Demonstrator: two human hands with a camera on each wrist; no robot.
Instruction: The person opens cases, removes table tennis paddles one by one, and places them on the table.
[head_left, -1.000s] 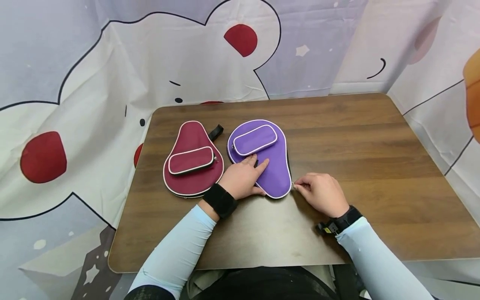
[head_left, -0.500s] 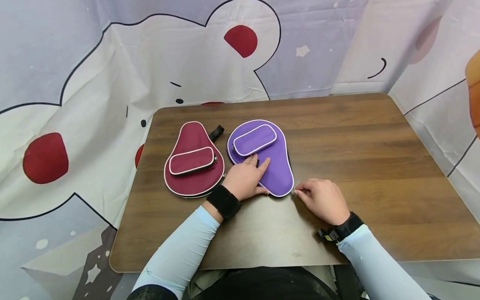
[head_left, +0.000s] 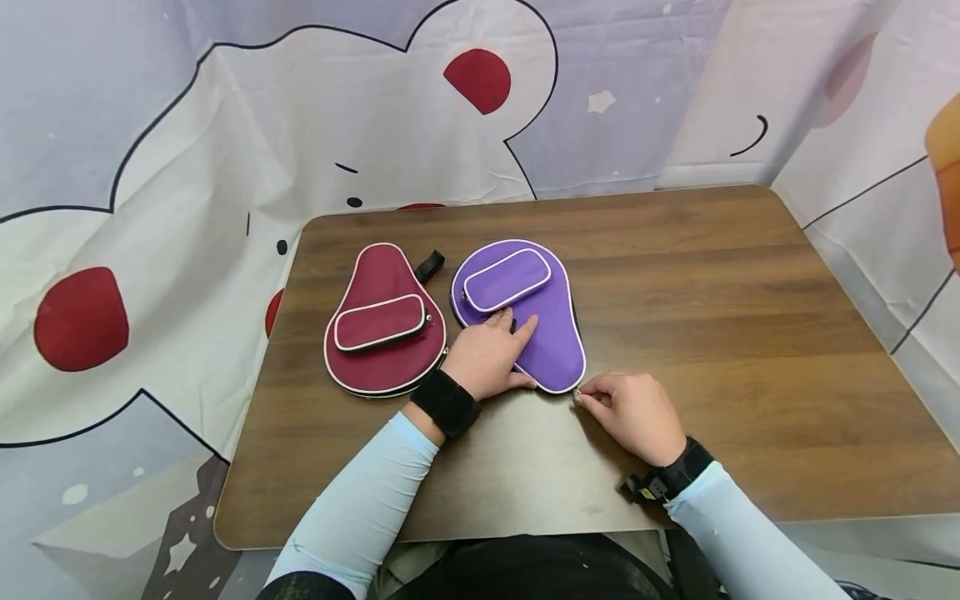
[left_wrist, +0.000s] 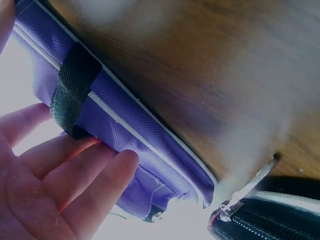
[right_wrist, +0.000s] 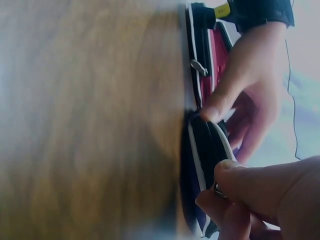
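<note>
Now under your hands: the purple case (head_left: pixel 553 343), flat on the wooden table (head_left: pixel 712 317), just right of the red case (head_left: pixel 382 367), broad end far, narrow end near you.
Feel of the case: probably light; the fabric looks padded, so expect some give, with enough stiffness to hold its shape. It does not look fragile, but may slide on the smooth wood.
Where to hold it: flat pressure on the body, away from the seam, should steady it best.
Zipper pull (right_wrist: pixel 218 190): small and metal, likely slippery; fingertips suit it, drawn in line with the seam.
Left hand (head_left: pixel 487 360): your fingers lie spread over the case's left edge, nearer than its small pocket (head_left: pixel 507 281); the black strap (left_wrist: pixel 75 87) is right by them.
Right hand (head_left: pixel 633 417): your thumb and forefinger pinch the zipper pull; the narrow end lies just left of those fingertips.
</note>
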